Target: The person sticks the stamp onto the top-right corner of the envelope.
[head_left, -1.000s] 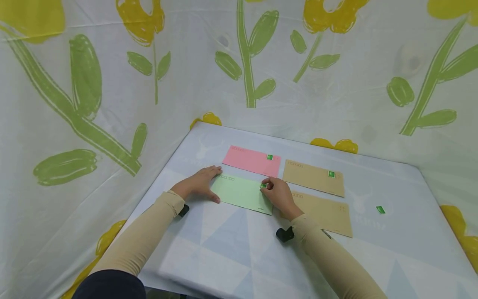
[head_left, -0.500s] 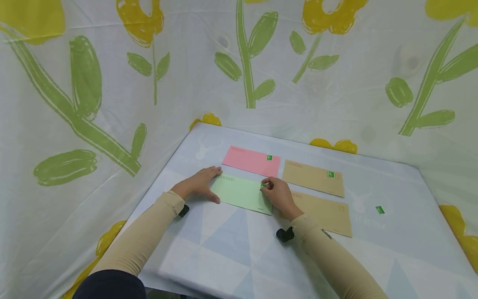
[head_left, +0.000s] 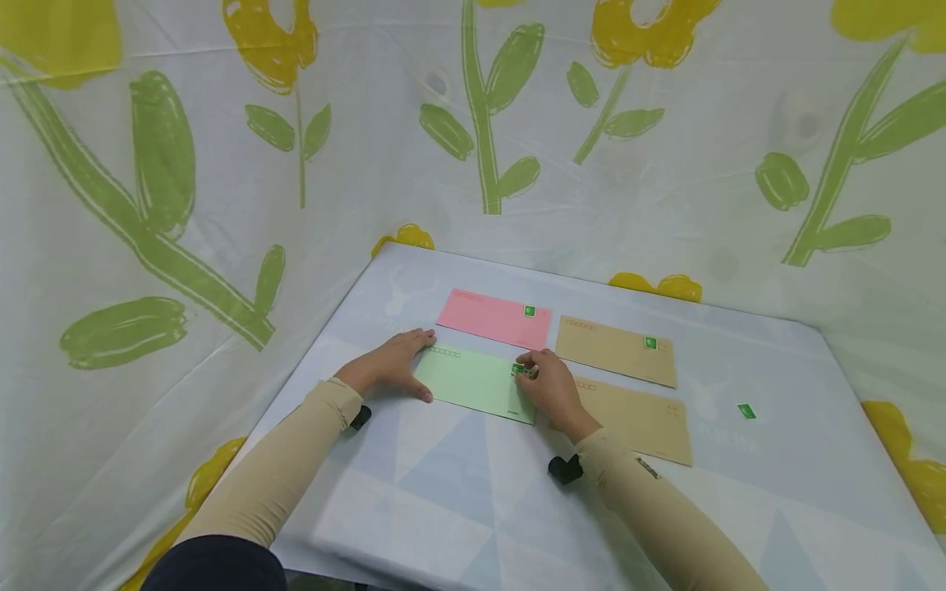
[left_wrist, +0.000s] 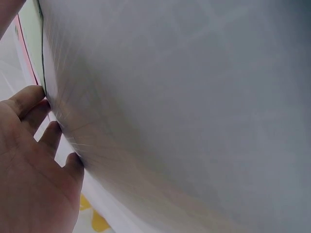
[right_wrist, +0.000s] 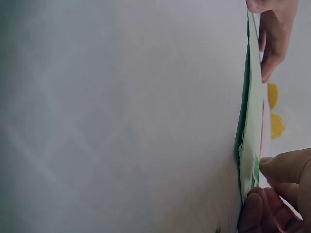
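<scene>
A light green envelope (head_left: pixel 473 382) lies flat on the table. My left hand (head_left: pixel 395 364) is spread at its left end, thumb near the front edge and fingertips at the far corner. In the left wrist view those fingers (left_wrist: pixel 51 136) are stretched out and slightly apart. At the envelope's right end my right hand (head_left: pixel 554 392) has thumb and fingers bent around a small green stamp (head_left: pixel 517 369) at the upper right corner. From the right wrist, the thumb (right_wrist: pixel 279 167) touches one side of the stamp, with curled fingertips (right_wrist: pixel 253 208) at the other.
Behind the green envelope lies a pink envelope (head_left: pixel 488 318) with a stamp. To the right are a brown envelope (head_left: pixel 613 349) with a stamp and a tan envelope (head_left: pixel 643 423), partly covered by my right hand. One loose stamp (head_left: pixel 746 411) lies farther right on the tablecloth (head_left: pixel 798 460).
My right fingertips have shifted slightly, and more of the stamp shows beside them. The left hand keeps its place. The whole view has slid a little sideways.
</scene>
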Motion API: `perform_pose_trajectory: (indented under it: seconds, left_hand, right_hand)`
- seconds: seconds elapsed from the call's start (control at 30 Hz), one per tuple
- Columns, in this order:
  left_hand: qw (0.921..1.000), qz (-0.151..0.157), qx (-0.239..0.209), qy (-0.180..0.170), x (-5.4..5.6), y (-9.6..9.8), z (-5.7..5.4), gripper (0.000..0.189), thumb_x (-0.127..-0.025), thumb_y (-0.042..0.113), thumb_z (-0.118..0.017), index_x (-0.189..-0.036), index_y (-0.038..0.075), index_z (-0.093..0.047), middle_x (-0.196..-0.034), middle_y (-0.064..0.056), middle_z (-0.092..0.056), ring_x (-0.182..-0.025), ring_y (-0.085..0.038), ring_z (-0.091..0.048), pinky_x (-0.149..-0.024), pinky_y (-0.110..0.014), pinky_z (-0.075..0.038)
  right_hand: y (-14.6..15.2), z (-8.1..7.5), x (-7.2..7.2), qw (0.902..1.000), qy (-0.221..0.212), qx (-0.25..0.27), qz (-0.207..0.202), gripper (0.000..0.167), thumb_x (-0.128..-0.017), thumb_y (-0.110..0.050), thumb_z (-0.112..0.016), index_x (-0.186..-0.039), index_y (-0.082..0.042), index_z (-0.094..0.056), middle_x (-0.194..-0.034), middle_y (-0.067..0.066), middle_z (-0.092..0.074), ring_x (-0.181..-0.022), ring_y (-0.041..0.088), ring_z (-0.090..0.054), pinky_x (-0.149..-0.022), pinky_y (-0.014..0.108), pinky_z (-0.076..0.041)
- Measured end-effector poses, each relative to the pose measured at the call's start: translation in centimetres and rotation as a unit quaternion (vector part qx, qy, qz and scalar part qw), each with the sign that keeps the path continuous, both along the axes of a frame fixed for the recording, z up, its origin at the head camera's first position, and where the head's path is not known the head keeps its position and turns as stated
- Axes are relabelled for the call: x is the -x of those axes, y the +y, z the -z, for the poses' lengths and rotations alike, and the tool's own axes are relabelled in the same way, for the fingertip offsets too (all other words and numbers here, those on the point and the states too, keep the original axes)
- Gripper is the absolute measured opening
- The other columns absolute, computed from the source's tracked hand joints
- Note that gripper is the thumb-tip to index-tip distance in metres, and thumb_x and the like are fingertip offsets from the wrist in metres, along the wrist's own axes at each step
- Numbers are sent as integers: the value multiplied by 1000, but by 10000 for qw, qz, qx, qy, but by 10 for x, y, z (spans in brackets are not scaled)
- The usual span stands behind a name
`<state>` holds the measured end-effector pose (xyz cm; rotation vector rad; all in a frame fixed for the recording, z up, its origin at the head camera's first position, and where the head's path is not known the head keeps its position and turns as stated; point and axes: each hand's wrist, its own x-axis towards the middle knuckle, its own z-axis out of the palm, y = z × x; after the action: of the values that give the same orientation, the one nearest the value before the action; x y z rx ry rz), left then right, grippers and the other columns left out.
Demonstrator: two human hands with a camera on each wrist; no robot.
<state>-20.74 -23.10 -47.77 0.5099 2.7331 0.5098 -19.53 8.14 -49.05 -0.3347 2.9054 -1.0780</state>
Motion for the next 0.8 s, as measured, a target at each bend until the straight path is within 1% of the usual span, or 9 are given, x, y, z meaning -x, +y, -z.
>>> perform_pose_trajectory:
  seconds: [0.13, 0.33, 0.5, 0.8]
  left_hand:
    - [10000, -22, 51, -6, -1, 0, -1, 117, -70, 52, -91, -158, 4, -32, -168, -10, -23, -155, -32, -14, -127, -48, -15]
    - [9999, 63, 117, 33, -1, -1, -1, 117, -70, 54, -90, -158, 3, -32, -168, -11, -24, -155, -32, -15, -127, -47, -17]
    - [9999, 63, 115, 19, 0, -1, 0, 117, -70, 54, -90, -159, 4, -31, -168, -10, -23, -156, -31, -14, -127, -47, -15]
    - [10000, 9, 97, 20, 1, -1, 1, 118, -70, 53, -91, -159, 5, -31, -168, -9, -22, -156, -30, -14, -127, -46, -13]
  right_hand:
    - [1, 2, -1, 9999, 77, -39, -60, 25, -91, -13, -73, -115, -7, -73, -109, 7, -65, -84, 19, -58, -73, 34, -53]
    - [2, 3, -1, 9998, 109, -103, -156, 26, -93, -15, -72, -118, -8, -74, -115, 6, -65, -85, 18, -59, -74, 34, -54]
    - [2, 4, 0, 9995, 158, -186, -211, 25, -93, -15, -73, -117, -7, -75, -116, 6, -65, -85, 18, -59, -75, 34, -54]
    - [0, 5, 1, 9989, 190, -342, -248, 23, -93, -15, -73, -115, -8, -77, -117, 7, -65, -93, 21, -62, -83, 39, -57]
